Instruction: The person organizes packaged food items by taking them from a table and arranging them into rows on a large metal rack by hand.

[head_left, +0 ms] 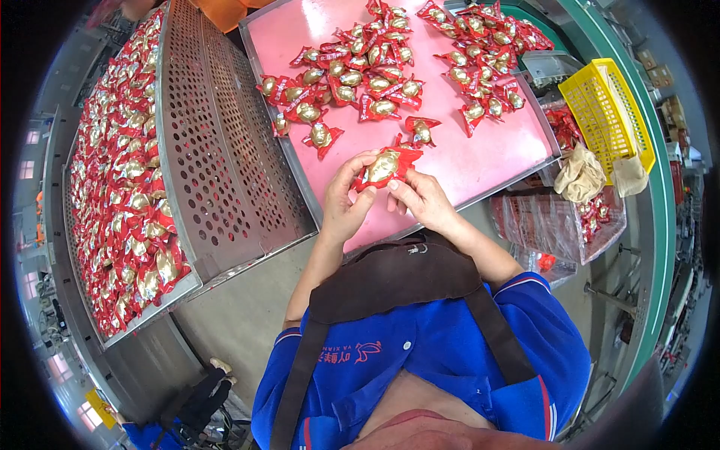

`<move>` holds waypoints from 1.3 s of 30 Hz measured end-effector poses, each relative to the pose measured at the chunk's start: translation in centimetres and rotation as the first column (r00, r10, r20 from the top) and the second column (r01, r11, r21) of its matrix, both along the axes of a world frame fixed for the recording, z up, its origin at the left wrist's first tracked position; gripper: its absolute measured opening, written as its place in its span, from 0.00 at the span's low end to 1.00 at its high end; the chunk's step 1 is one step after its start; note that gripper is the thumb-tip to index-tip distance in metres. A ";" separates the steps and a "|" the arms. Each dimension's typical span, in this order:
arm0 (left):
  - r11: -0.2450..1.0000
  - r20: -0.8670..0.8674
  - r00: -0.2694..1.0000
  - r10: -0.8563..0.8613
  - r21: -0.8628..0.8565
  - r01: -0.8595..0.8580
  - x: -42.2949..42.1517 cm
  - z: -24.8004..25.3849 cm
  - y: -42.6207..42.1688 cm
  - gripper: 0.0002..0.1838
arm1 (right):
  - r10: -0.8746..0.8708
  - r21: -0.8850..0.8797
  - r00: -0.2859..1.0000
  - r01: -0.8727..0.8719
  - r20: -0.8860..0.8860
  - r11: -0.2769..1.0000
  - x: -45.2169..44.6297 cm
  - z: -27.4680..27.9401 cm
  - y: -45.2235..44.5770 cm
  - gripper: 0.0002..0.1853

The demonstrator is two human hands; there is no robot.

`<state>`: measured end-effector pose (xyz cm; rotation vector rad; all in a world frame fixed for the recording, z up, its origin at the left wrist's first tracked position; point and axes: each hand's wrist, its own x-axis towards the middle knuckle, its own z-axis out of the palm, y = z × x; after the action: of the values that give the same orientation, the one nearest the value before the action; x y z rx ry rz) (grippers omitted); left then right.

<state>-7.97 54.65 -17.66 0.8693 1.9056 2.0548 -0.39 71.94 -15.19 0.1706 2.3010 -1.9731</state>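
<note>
Between both hands I hold a red-and-gold egg-shaped packet (385,169) above the near part of the pink table (450,169). My left hand (349,196) grips its left side, thumb at the lower edge and fingers along the top. My right hand (425,199) is closed at its right end, the fingers bent and partly hidden. Just beyond my hands lies a single loose packet (421,133) of the same kind. Farther up the table, a large group of these packets (346,77) spreads on the left and another group (487,64) on the right.
A perforated metal wall (217,142) borders the table's left side, with a bin heaped with packets (124,195) behind it. At right are a yellow basket (600,112), a beige cloth (580,174) and a plastic-lined crate (536,225). Another person (199,401) is at lower left.
</note>
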 end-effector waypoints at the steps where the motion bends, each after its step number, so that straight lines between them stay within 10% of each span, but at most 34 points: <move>1: 1.000 -0.002 1.000 0.008 -0.005 -0.008 0.0 0.1 0.0 0.26 | 0.003 -0.002 1.000 -0.003 0.000 1.000 0.0 -0.1 0.0 0.19; 31: 0.989 -0.122 0.988 0.099 -0.096 -0.111 0.2 1.0 0.8 0.26 | 0.026 -0.114 0.998 -0.033 -0.059 0.993 -0.7 -0.4 1.1 0.18; 39: 0.948 0.059 0.998 0.030 -0.318 -0.010 -0.2 -3.4 -0.5 0.24 | -0.192 -0.184 0.981 0.182 -0.036 0.966 -2.0 -9.7 1.1 0.28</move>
<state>-8.17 54.17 -21.03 0.7000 2.1359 1.6936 -2.39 73.01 -24.90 0.3352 2.1938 -2.2911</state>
